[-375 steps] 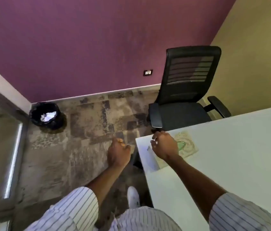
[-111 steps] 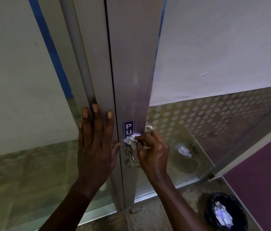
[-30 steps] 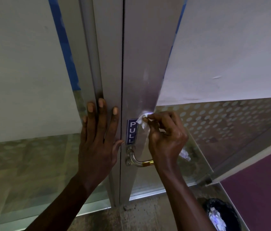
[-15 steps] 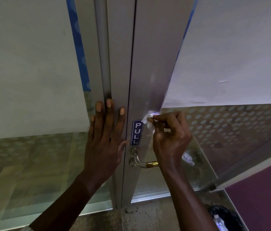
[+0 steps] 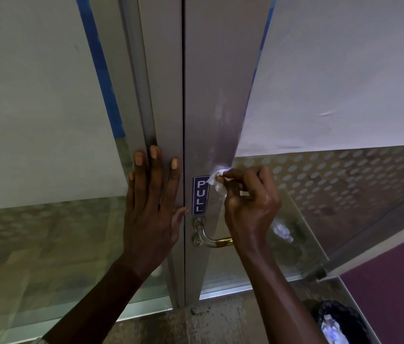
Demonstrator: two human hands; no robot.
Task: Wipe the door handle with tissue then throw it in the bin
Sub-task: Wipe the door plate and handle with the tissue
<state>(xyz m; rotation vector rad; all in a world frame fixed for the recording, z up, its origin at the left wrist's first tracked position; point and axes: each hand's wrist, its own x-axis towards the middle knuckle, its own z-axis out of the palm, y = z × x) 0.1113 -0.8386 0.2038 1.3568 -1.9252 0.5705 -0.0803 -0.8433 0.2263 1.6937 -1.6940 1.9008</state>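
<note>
Wiping door hardware, tissue (image 5: 217,182) pinched in right hand (image 5: 250,207).
Left hand (image 5: 152,209) flat, fingers spread, steadying frame (image 5: 163,108); door handle (image 5: 208,238) below.

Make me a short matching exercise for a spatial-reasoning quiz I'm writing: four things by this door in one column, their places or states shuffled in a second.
1. tissue
2. left hand
3. door handle
4. bin

a. on the floor, bottom right
b. flat on the frame, fingers spread
c. pinched in the right hand
d. below the PULL sign

Pairs: 1-c, 2-b, 3-d, 4-a
</note>
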